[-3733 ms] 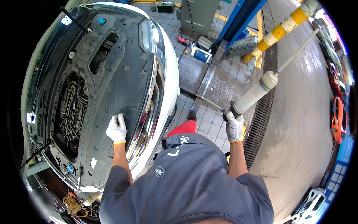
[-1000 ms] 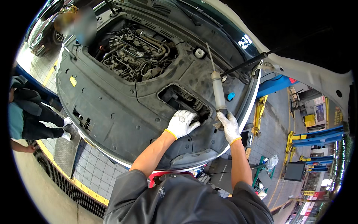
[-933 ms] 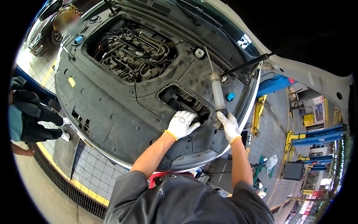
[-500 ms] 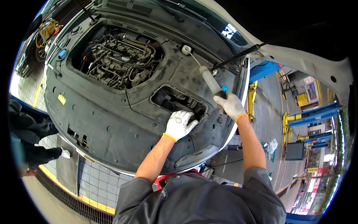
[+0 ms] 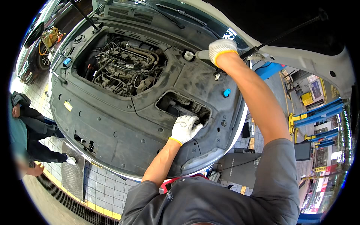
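The large translucent syringe (image 5: 203, 55) is held in the right hand (image 5: 223, 48), with its barrel pointed away from the knuckles toward the person's left. Its long axis is laid nearly crosswise to the raised forearm and lined up with the white filler neck (image 5: 188, 56), which is found just beyond the barrel's front end, straight out to the left of the right-hand fingers. Whether the tip is inside the neck or only at its rim cannot be told. The right fingers are largely hidden by the back of the glove, though they appear to be clamped around the syringe, whose rear end is covered as well. The left hand (image 5: 184, 127) is placed well apart, nearer the person; from its fingers the neck is seen straight ahead, past the rectangular cutout (image 5: 168, 95) in the black engine-bay cover (image 5: 105, 127). Its fingertips are rested at the cutout's near edge, with the thumb spread from them (nothing seems to be gripped there). The blue cap (image 5: 226, 93) is passed over by neither arm, being set nearer the person than the right fingers and ahead and to the right of the left ones.
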A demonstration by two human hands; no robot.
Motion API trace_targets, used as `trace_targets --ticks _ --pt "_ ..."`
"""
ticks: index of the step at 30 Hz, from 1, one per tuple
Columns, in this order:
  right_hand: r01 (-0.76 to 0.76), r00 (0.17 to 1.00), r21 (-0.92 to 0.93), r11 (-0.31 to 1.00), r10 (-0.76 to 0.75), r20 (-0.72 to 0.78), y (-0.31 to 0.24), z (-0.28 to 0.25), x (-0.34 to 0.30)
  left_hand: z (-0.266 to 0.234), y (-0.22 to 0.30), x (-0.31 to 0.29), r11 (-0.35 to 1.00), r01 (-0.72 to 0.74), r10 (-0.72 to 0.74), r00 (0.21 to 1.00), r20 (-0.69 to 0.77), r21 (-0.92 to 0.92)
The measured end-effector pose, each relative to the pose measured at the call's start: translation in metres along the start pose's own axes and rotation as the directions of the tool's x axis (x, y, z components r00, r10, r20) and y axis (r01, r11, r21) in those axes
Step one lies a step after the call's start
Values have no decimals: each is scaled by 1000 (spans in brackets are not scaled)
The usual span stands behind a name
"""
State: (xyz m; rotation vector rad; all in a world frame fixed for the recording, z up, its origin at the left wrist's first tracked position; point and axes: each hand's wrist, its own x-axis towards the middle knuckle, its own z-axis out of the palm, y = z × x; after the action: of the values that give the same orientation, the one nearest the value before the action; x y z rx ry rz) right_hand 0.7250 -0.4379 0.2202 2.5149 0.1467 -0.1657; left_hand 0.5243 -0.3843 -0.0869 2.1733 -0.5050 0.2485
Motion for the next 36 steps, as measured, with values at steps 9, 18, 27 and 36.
trace_targets --ticks 9,18,27,36 --pt "-24 999 -144 989 29 33 -20 -12 47 -5 5 11 947 186 -182 983 39 -261" --pt "66 996 -136 989 -57 67 -9 -14 53 -53 29 94 772 182 -305 946 -104 -609" --pt "34 998 -6 999 -34 -43 12 14 40 -29 37 139 528 122 -440 886 -148 -840" --pt "279 960 288 916 -258 -109 -23 38 34 -94 1 227 -195 248 -411 858 309 -949"
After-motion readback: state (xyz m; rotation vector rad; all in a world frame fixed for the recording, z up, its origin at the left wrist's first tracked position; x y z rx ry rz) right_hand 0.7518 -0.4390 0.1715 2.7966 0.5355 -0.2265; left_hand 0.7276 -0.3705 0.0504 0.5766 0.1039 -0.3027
